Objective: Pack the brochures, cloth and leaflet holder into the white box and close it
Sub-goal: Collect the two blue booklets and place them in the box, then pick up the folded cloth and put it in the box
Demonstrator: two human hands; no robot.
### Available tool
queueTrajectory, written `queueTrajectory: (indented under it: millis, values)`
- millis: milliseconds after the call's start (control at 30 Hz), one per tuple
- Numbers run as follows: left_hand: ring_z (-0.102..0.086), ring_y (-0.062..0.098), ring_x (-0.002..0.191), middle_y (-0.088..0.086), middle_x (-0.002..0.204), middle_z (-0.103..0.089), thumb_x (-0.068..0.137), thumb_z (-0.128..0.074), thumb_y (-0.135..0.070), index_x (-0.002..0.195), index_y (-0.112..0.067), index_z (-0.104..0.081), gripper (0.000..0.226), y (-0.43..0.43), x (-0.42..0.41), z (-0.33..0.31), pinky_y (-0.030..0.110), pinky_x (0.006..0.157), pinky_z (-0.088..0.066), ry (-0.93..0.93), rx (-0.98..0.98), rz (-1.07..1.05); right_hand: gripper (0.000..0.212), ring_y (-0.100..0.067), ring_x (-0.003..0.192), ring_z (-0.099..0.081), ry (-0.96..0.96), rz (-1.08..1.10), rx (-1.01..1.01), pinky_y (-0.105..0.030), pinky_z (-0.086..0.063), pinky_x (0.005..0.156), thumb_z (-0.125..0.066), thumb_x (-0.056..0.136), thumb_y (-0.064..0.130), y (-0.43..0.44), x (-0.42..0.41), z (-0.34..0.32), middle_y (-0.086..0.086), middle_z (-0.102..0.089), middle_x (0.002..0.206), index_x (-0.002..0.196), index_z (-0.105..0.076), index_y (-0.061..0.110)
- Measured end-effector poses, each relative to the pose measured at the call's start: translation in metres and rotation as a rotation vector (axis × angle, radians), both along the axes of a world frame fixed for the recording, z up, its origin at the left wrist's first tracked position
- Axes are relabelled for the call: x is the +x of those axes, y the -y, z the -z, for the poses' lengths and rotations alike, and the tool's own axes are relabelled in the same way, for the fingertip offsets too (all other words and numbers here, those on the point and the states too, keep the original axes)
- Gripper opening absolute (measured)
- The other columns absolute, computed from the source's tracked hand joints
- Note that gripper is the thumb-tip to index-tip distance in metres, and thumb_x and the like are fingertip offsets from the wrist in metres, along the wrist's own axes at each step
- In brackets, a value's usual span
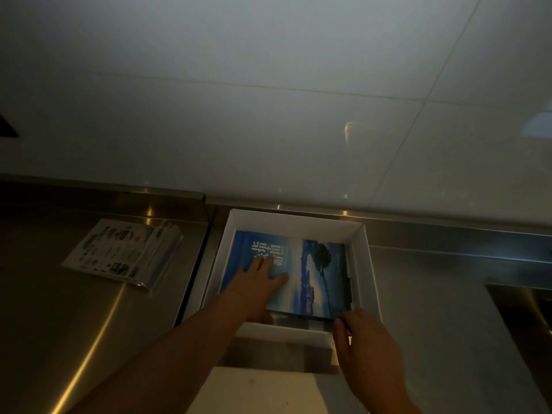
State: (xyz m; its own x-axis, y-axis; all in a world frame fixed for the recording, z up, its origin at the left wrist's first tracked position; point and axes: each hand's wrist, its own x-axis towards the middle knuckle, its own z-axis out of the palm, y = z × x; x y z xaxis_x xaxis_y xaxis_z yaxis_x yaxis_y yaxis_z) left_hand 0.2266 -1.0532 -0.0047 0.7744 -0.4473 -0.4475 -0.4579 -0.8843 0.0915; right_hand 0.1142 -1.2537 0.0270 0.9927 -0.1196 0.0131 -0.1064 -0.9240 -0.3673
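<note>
The white box (369, 264) stands open on the steel counter against the back wall. Blue brochures (304, 273) with a tree picture lie flat inside it. My left hand (257, 282) rests flat on the top brochure's left half, fingers spread. At the box's near right corner, my right hand (364, 351) has its fingertips at the brochures' near right corner; whether it pinches them I cannot tell. A clear leaflet holder (125, 252) with printed leaflets lies flat on the counter, left of the box. No cloth is in view.
A white flat piece (263, 392), perhaps the box lid, lies at the near edge below the box. A tiled wall (268, 115) rises behind the counter. A recessed steel basin edge (519, 309) shows at the right.
</note>
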Motion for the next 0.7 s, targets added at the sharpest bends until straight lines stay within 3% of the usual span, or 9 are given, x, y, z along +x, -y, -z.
queueTrajectory:
  millis: [167, 300, 433, 600, 700]
  values:
    - [0.006, 0.025, 0.147, 0.004, 0.160, -0.003, 0.090, -0.049, -0.048, 0.143, -0.026, -0.034, 0.060, -0.005, -0.026, -0.035, 0.045, 0.118, -0.008, 0.241, -0.283, -0.150, 0.026, -0.006, 0.093, -0.055, -0.025, -0.024, -0.035, -0.022, -0.046, 0.079, -0.038, 0.096, 0.039, -0.002, -0.001, 0.000, 0.009, -0.061, 0.099, 0.102, -0.062, 0.033]
    - [-0.017, 0.030, 0.144, 0.011, 0.155, -0.025, 0.089, -0.050, -0.041, 0.131, -0.022, -0.051, 0.046, -0.031, -0.066, -0.058, 0.048, 0.114, -0.028, 0.522, -0.379, -0.193, 0.018, -0.039, 0.092, -0.060, 0.155, 0.051, 0.069, -0.044, -0.045, 0.083, -0.070, 0.077, 0.006, -0.009, -0.004, -0.006, -0.018, -0.066, 0.097, 0.095, -0.071, 0.004]
    - [-0.041, 0.034, 0.133, 0.015, 0.143, -0.046, 0.082, -0.059, -0.035, 0.115, -0.021, -0.062, 0.036, -0.087, -0.104, -0.075, 0.045, 0.102, -0.042, 0.670, -0.344, -0.332, 0.035, -0.045, 0.096, -0.059, 0.326, 0.021, 0.148, -0.041, -0.033, 0.089, -0.059, 0.067, 0.014, -0.050, -0.013, -0.017, -0.024, -0.065, 0.100, 0.097, -0.070, 0.000]
    - [-0.029, 0.027, 0.138, 0.010, 0.150, -0.032, 0.086, -0.055, -0.037, 0.125, -0.029, -0.055, 0.040, -0.166, -0.132, -0.081, 0.044, 0.109, -0.034, 0.588, -0.298, -0.585, 0.035, -0.035, 0.096, -0.060, 0.295, -0.171, 0.261, -0.041, -0.034, 0.094, -0.078, 0.063, -0.004, -0.132, -0.036, -0.035, -0.012, -0.066, 0.096, 0.095, -0.068, 0.009]
    - [-0.011, 0.023, 0.144, 0.002, 0.157, -0.012, 0.089, -0.046, -0.045, 0.135, -0.038, -0.041, 0.046, -0.207, -0.133, -0.077, 0.042, 0.116, -0.018, 0.490, -0.212, -0.628, 0.029, -0.026, 0.089, -0.061, 0.230, -0.203, 0.371, -0.040, -0.048, 0.084, -0.075, 0.069, -0.006, -0.170, -0.044, -0.038, -0.002, -0.063, 0.089, 0.092, -0.068, 0.011]
